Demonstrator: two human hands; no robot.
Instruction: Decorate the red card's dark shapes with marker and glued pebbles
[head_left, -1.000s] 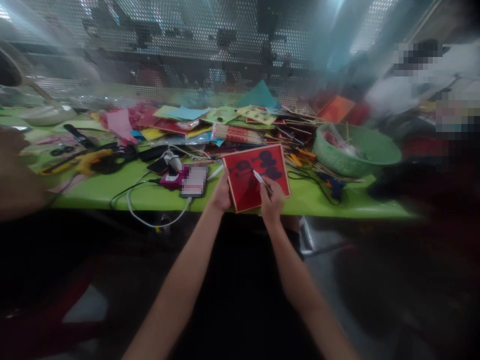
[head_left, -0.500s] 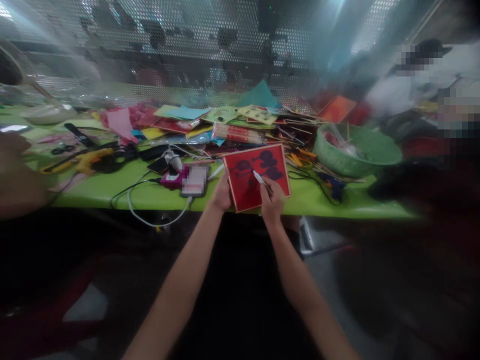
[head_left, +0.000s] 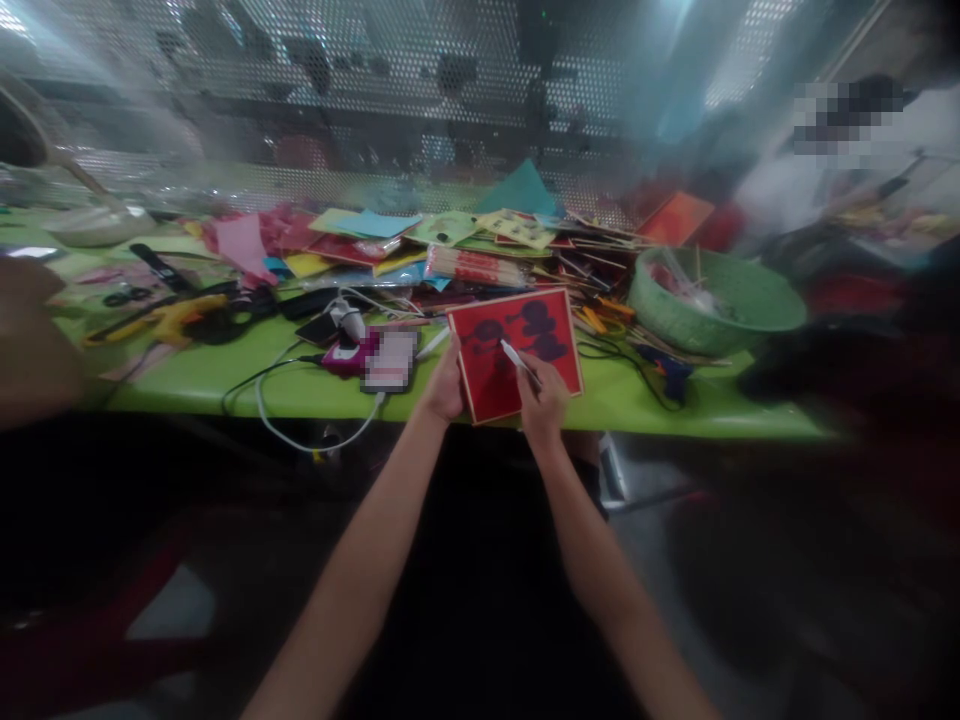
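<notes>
A square red panel (head_left: 489,392) with a pale thin border and dark painted shapes is held tilted at the table's front edge. My left hand (head_left: 445,384) grips its left side, the thumb along the border. In my right hand (head_left: 545,402) is a pen (head_left: 512,354) with a white front end, pinched between the fingers. The white end points up and left and is over the dark shapes near the panel's middle. Whether the tip touches the surface, I cannot tell.
Behind the panel lies a heap of coloured paper (head_left: 382,224) and sticks. A green basin (head_left: 720,310) stands right, near a blue glue gun (head_left: 671,378). Left are a phone (head_left: 390,362) with a white cable and a yellow-handled tool (head_left: 187,320). Other people sit at both sides.
The pen tip and my right hand have shifted slightly left across the panel. My left hand and the panel stay almost where they were.
</notes>
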